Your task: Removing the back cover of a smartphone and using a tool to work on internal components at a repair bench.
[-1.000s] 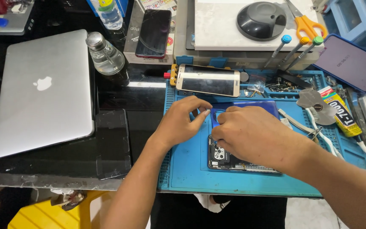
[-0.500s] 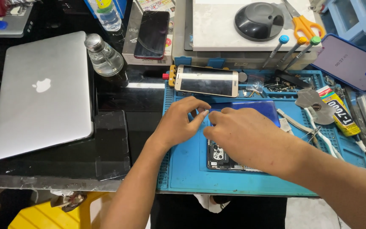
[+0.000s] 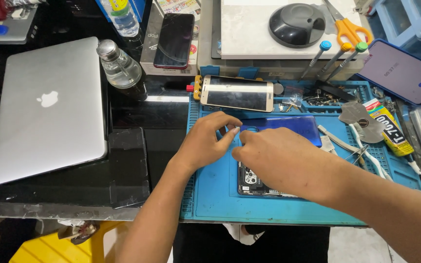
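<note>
Both hands at frame middle, over blue mat [image 3: 220,204]. Left hand [image 3: 205,143] and right hand [image 3: 281,163] pinch edge of blue phone back [image 3: 288,127]. Opened phone [image 3: 252,181] lies under right hand.

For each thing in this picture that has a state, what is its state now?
Left hand: on the blue mat, fingers pinched together.
Right hand: lying over the opened phone.
Opened phone: back off, inner parts showing, mostly hidden.
Blue back cover: lying loose above the hands.
Laptop: lid closed.
Gold phone: held in a clamp, screen dark.
Bottle: capped, upright.
Phone at right: screen lit.
Scissors: closed.
</note>
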